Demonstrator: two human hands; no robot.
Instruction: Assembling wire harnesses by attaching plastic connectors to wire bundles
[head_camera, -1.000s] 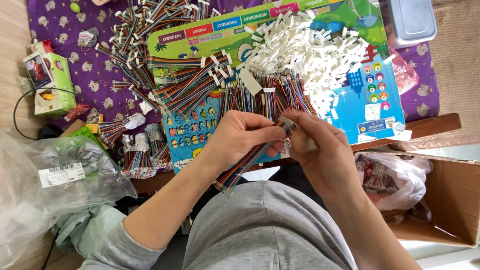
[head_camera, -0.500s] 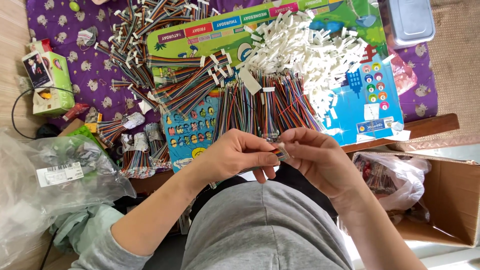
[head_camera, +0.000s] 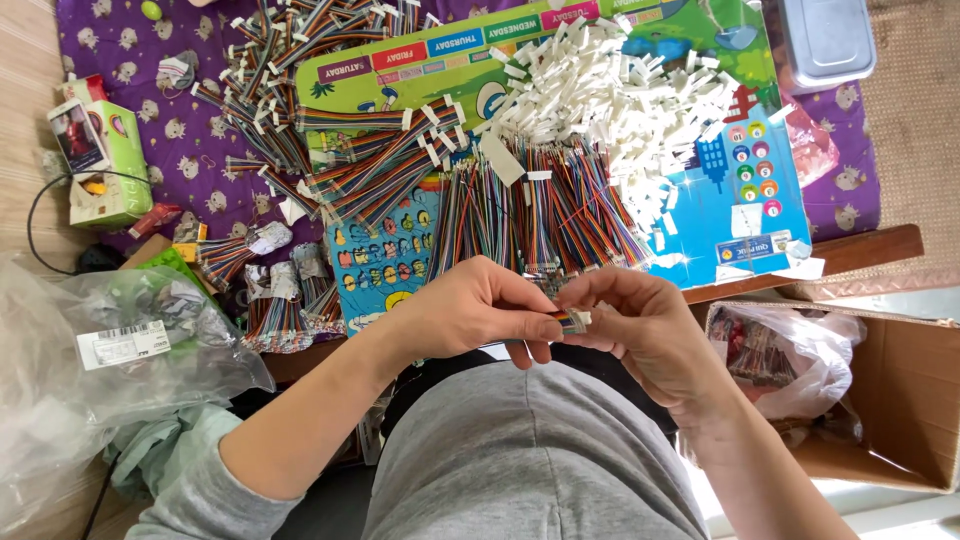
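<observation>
My left hand (head_camera: 470, 310) and my right hand (head_camera: 645, 325) meet in front of my stomach, both pinching a small multicoloured ribbon cable end (head_camera: 568, 320) with a white connector at its tip. Just beyond the hands lies a row of rainbow ribbon cables (head_camera: 545, 210) on a colourful play board (head_camera: 745, 190). A heap of white plastic connectors (head_camera: 610, 100) covers the board's far right part. More bundled ribbon cables (head_camera: 330, 140) lie to the left on a purple cloth (head_camera: 175, 120).
A clear plastic bag (head_camera: 90, 360) with a white label sits at the left. An open cardboard box (head_camera: 900, 400) holding a bag of cables stands at the right. A green carton (head_camera: 100, 160) lies far left, and a grey lidded container (head_camera: 825, 40) at the top right.
Both hands have come down and closer to my body with the cable end between them. The long cable that hung below the left hand is no longer seen.
</observation>
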